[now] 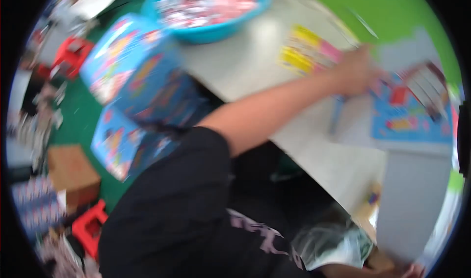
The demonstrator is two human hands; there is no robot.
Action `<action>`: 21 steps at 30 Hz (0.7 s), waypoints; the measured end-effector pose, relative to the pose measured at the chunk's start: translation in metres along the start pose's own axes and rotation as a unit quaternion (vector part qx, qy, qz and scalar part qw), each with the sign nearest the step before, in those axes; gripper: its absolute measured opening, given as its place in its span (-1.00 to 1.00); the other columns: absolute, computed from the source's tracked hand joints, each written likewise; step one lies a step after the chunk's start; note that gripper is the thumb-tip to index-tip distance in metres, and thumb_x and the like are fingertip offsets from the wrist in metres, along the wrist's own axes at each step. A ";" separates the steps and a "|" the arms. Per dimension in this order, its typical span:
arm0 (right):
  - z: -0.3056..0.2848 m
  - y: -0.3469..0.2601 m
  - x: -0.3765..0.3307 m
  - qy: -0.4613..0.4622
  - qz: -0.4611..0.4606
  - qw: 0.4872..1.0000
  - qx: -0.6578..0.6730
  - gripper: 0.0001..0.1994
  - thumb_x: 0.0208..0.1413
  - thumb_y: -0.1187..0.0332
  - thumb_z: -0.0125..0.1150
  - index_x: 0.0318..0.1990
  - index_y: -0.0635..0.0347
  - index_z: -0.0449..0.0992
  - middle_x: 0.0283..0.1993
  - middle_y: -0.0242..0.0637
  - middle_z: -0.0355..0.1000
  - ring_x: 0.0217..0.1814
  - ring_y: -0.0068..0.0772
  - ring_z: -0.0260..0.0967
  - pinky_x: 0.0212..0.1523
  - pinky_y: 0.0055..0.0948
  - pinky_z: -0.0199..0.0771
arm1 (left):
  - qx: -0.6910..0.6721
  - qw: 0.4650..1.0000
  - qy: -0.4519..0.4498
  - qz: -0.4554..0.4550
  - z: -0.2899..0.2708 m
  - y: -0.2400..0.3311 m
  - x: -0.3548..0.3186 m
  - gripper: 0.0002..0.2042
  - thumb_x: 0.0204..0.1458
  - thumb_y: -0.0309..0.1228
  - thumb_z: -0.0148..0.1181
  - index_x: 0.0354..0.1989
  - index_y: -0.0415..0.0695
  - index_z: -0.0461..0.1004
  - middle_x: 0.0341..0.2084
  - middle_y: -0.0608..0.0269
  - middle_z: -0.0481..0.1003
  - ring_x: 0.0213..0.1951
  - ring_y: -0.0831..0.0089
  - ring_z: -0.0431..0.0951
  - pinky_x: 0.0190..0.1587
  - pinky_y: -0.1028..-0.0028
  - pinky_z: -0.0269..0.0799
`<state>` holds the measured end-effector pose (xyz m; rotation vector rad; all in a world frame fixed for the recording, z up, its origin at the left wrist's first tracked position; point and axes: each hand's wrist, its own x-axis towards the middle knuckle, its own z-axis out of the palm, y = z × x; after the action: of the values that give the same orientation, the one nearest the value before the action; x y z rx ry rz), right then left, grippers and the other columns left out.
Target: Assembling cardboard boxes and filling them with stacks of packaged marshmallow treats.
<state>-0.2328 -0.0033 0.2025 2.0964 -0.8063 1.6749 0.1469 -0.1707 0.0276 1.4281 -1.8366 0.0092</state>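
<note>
My left arm reaches across the white table to the right. My left hand is at the inner edge of an opened blue printed cardboard box with grey-white flaps; motion blur hides whether its fingers grip the edge. Beside the hand lie yellow and pink printed packets. On the blue box rests a dark-red and white item, too blurred to name. Low at the right rim, my right hand shows only in part, near the long grey-white cardboard flap. Its fingers are smeared.
A turquoise basin of pink and silver packets stands at the table's far side. Blue printed boxes are stacked left of the table. Red stools, a brown carton and a clear plastic bag are around me.
</note>
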 end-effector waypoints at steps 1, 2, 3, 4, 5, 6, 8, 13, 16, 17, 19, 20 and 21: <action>0.005 0.001 -0.001 -0.013 0.021 0.999 0.036 -0.39 0.10 0.02 0.44 0.09 0.30 0.35 -0.43 -0.51 0.24 -0.42 -0.60 0.16 -0.40 -0.59 0.14 | -0.138 0.988 0.059 -0.029 0.005 -0.017 -0.009 -0.40 0.09 -0.11 0.21 0.21 -0.29 0.36 -0.03 -0.30 0.48 0.00 -0.11 0.52 0.08 0.07 0.42; 0.011 0.000 -0.003 -0.030 0.030 0.999 0.029 -0.42 0.14 0.02 0.40 0.07 0.29 0.33 -0.46 -0.51 0.23 -0.43 -0.60 0.15 -0.39 -0.58 0.10 | -0.072 0.981 0.177 -0.017 0.016 -0.029 -0.011 -0.35 0.08 -0.08 0.21 0.21 -0.34 0.33 -0.08 -0.25 0.50 -0.06 -0.04 0.55 0.02 0.10 0.46; -0.017 0.024 -0.010 -0.057 0.022 0.998 -0.006 -0.61 0.34 0.34 0.17 0.19 0.40 0.31 -0.35 -0.39 0.26 -0.27 -0.55 0.18 -0.19 -0.58 0.16 | -0.171 0.970 0.143 -0.100 -0.003 -0.017 -0.020 -0.33 0.08 -0.06 0.21 0.23 -0.35 0.30 -0.06 -0.23 0.50 -0.02 -0.03 0.53 0.05 0.11 0.43; -0.027 0.030 -0.014 -0.064 0.042 0.997 0.023 -0.61 0.34 0.33 0.17 0.19 0.38 0.32 -0.36 -0.42 0.22 -0.26 -0.56 0.16 -0.17 -0.58 0.15 | -0.249 0.945 0.100 -0.186 -0.024 -0.003 -0.026 -0.31 0.09 -0.05 0.20 0.24 -0.36 0.28 -0.04 -0.20 0.49 0.02 -0.02 0.51 0.08 0.12 0.41; -0.031 0.031 -0.012 -0.071 0.060 0.994 0.053 -0.61 0.34 0.32 0.16 0.20 0.36 0.32 -0.36 -0.44 0.17 -0.25 -0.57 0.14 -0.15 -0.58 0.13 | -0.263 0.943 0.097 -0.178 -0.019 -0.001 -0.021 -0.31 0.09 -0.05 0.20 0.24 -0.36 0.28 -0.04 -0.20 0.49 0.02 -0.02 0.51 0.08 0.12 0.41; -0.029 0.026 -0.012 -0.069 0.064 0.996 0.012 -0.60 0.33 0.32 0.18 0.21 0.35 0.32 -0.37 -0.45 0.13 -0.26 -0.58 0.14 -0.16 -0.59 0.13 | -0.236 0.953 0.113 -0.154 -0.013 -0.004 -0.017 -0.29 0.10 -0.02 0.19 0.25 -0.36 0.26 0.01 -0.20 0.46 0.09 -0.03 0.47 0.14 0.12 0.36; -0.035 0.030 -0.009 -0.068 0.059 0.996 0.006 -0.59 0.33 0.32 0.19 0.21 0.34 0.32 -0.37 -0.45 0.13 -0.26 -0.58 0.14 -0.18 -0.58 0.14 | -0.211 0.960 0.131 -0.133 -0.002 -0.006 -0.011 -0.27 0.10 0.01 0.18 0.27 -0.36 0.24 0.06 -0.19 0.43 0.15 -0.04 0.42 0.19 0.12 0.31; -0.035 0.043 -0.011 -0.072 0.063 0.994 0.048 -0.59 0.31 0.31 0.21 0.21 0.31 0.33 -0.36 -0.45 0.14 -0.25 -0.57 0.15 -0.22 -0.56 0.16 | -0.153 0.979 0.112 -0.069 0.014 -0.009 -0.017 -0.27 0.11 0.09 0.14 0.27 -0.28 0.27 0.21 -0.22 0.29 0.29 -0.08 0.25 0.31 0.05 0.17; -0.036 0.049 -0.008 -0.072 0.056 0.995 0.049 -0.59 0.30 0.30 0.22 0.19 0.31 0.33 -0.36 -0.43 0.17 -0.24 -0.54 0.18 -0.23 -0.54 0.20 | -0.044 0.986 0.158 -0.008 0.021 -0.006 -0.022 -0.27 0.09 0.11 0.15 0.27 -0.23 0.29 0.24 -0.18 0.26 0.32 -0.08 0.19 0.31 0.01 0.14; -0.038 0.050 -0.007 -0.076 0.043 0.995 0.047 -0.59 0.30 0.30 0.22 0.20 0.31 0.33 -0.35 -0.42 0.19 -0.23 -0.53 0.19 -0.22 -0.53 0.21 | -0.047 0.986 0.158 -0.011 0.022 -0.002 -0.022 -0.27 0.09 0.11 0.15 0.27 -0.23 0.29 0.24 -0.18 0.26 0.32 -0.08 0.19 0.31 0.01 0.14; -0.035 0.049 -0.006 -0.084 0.027 0.995 0.046 -0.59 0.30 0.30 0.22 0.20 0.31 0.33 -0.35 -0.41 0.22 -0.22 -0.51 0.20 -0.22 -0.52 0.23 | -0.035 0.989 0.143 0.021 0.018 0.004 -0.023 -0.27 0.04 0.12 0.19 0.25 -0.20 0.32 0.24 -0.15 0.24 0.30 -0.07 0.20 0.31 0.02 0.14; -0.033 0.047 -0.005 -0.076 0.021 0.996 0.039 -0.61 0.30 0.29 0.23 0.16 0.30 0.35 -0.34 -0.40 0.24 -0.22 -0.50 0.22 -0.21 -0.51 0.25 | -0.037 0.989 0.144 0.018 0.019 0.005 -0.024 -0.27 0.04 0.12 0.19 0.25 -0.20 0.32 0.24 -0.15 0.24 0.30 -0.07 0.20 0.31 0.02 0.14; -0.027 0.044 -0.004 -0.067 0.016 0.997 0.035 -0.63 0.29 0.27 0.23 0.12 0.29 0.37 -0.34 -0.39 0.26 -0.22 -0.48 0.23 -0.21 -0.50 0.26 | -0.033 0.991 0.129 0.008 0.020 0.006 -0.026 -0.27 0.02 0.12 0.20 0.23 -0.20 0.33 0.20 -0.13 0.28 0.28 -0.05 0.23 0.29 0.03 0.17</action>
<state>-0.2820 -0.0208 0.2013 2.2743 -0.8352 1.6144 0.1323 -0.1567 0.0016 1.3017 -1.6209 0.1330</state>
